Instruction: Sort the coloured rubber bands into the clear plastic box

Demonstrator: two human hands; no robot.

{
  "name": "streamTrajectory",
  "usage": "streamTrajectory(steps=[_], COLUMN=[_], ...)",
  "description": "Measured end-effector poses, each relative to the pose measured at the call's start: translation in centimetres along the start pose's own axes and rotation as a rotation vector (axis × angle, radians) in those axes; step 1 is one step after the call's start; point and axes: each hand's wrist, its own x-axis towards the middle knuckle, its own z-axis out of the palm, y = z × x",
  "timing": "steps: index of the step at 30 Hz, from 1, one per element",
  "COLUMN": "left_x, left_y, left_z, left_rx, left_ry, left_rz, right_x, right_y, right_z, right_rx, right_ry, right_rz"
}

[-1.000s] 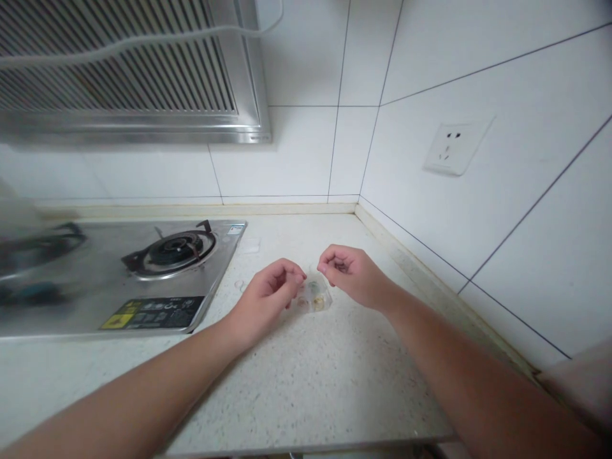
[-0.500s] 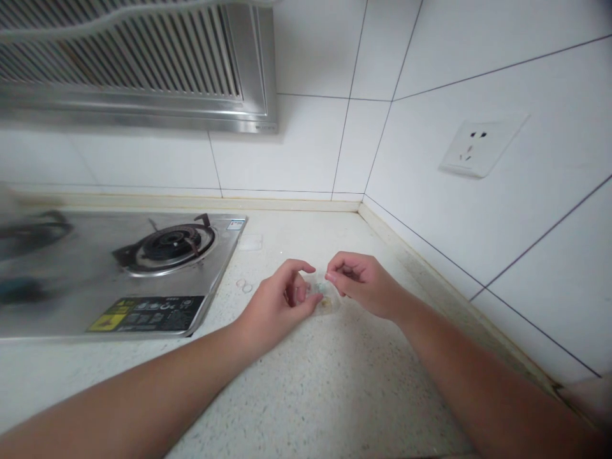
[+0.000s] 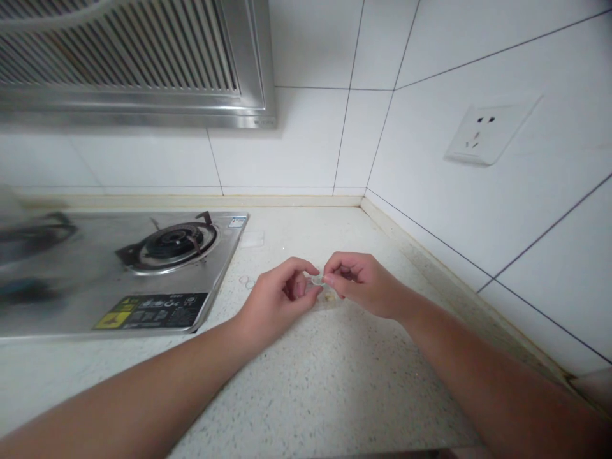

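Note:
A small clear plastic box (image 3: 326,296) with tiny yellowish and greenish pieces inside rests on the speckled countertop (image 3: 335,376). My left hand (image 3: 277,301) curls around its left side, fingers bent and touching it. My right hand (image 3: 361,282) pinches at the box's top edge with thumb and forefinger pressed together. Both hands meet over the box and hide most of it. What the right fingertips grip is too small to make out.
A steel gas stove (image 3: 119,268) with one burner (image 3: 169,243) lies to the left. Two small clear rings (image 3: 246,281) and a clear flat lid (image 3: 252,240) lie beside it. A range hood (image 3: 134,64) hangs above. A wall socket (image 3: 482,131) sits on the right tiles.
My hands have drawn closer together over the box. The left hand went from a closed pinch beside it to curling around its side. The view shifted slightly.

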Motion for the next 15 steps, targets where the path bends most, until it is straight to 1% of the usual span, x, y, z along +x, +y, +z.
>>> streamTrajectory(steps=[4, 8, 15], left_x=[0.08, 0.14, 0.23], left_y=[0.02, -0.22, -0.21], left_z=[-0.12, -0.15, -0.27], left_rx=[-0.018, -0.003, 0.04], left_ry=[-0.004, -0.028, 0.037], left_rz=[-0.009, 0.015, 0.047], right_x=[0.08, 0.16, 0.15], right_y=[0.01, -0.04, 0.1], right_z=[-0.05, 0.17, 0.24], right_rx=[0.016, 0.061, 0.081], right_ry=[0.009, 0.008, -0.008], right_rz=[0.01, 0.013, 0.006])
